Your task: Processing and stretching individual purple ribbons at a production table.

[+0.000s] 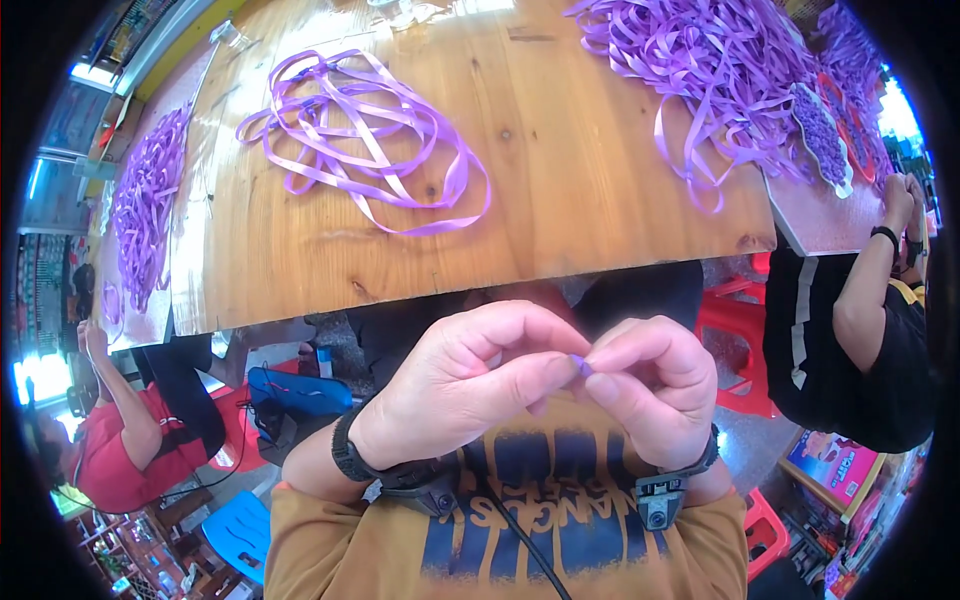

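My left hand (490, 375) and my right hand (655, 385) meet in front of my chest, below the table's near edge. Thumbs and forefingers of both are pinched together at the fingertips. Between them shows a small purple piece (580, 366), mostly covered by the fingers; whether it is ribbon or something else I cannot make out. Beyond my hands, a loosely looped purple ribbon (455, 190) lies on the wooden table (590, 200).
A large heap of purple ribbons (690, 60) covers the far right, beside a tray of small purple pieces (820, 135). More ribbons (150, 200) lie at left. Co-workers sit on both sides, one in red (125, 455), one in black (845, 350). Red stools (735, 340) stand at right.
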The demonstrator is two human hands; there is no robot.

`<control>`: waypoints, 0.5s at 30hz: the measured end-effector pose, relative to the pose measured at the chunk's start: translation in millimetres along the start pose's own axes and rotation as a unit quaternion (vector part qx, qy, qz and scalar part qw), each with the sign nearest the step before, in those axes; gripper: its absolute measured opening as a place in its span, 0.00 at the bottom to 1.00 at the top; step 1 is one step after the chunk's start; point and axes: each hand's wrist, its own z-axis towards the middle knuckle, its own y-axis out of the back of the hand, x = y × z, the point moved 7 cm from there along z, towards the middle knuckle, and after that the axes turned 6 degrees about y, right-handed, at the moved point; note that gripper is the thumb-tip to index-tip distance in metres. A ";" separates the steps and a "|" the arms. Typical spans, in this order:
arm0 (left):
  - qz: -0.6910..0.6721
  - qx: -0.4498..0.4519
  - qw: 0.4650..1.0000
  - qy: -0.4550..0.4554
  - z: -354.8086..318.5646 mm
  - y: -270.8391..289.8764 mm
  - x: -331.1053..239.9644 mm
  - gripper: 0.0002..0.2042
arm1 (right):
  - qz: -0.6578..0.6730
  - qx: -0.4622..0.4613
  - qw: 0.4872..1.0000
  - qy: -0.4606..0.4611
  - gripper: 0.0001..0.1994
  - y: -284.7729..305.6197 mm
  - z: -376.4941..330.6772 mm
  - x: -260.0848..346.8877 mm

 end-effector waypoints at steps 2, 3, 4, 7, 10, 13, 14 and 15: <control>-0.009 0.000 1.000 0.003 -0.5 -0.6 0.6 0.08 | -0.036 0.009 0.999 0.016 0.07 -0.5 0.8 2.7; 0.007 -0.006 1.000 -0.027 -1.4 -1.3 -3.5 0.07 | -0.035 0.009 0.999 0.016 0.07 0.5 0.4 3.4; 0.023 -0.011 0.998 -0.057 -2.2 -1.7 -7.6 0.07 | -0.052 0.013 0.999 0.007 0.08 1.8 -0.5 2.7; 0.156 -0.013 0.973 -0.167 -4.4 -1.8 -14.3 0.06 | -0.050 0.007 0.999 -0.004 0.08 2.0 -0.3 1.8; 0.185 -0.011 0.970 -0.156 -5.3 -3.1 -17.0 0.06 | 0.011 -0.041 0.998 -0.044 0.06 -2.5 0.4 2.8; 0.184 -0.013 0.974 -0.134 -6.6 -3.9 -17.2 0.06 | 0.040 -0.061 0.993 -0.096 0.04 0.4 -1.7 -2.4; 0.185 -0.012 0.974 -0.134 -6.9 -4.3 -16.7 0.06 | 0.027 -0.042 0.993 -0.109 0.04 0.8 -2.1 -3.6; 0.170 -0.016 0.977 -0.131 -6.7 -3.3 -15.3 0.07 | 0.027 -0.042 0.993 -0.108 0.04 4.5 -1.6 -2.9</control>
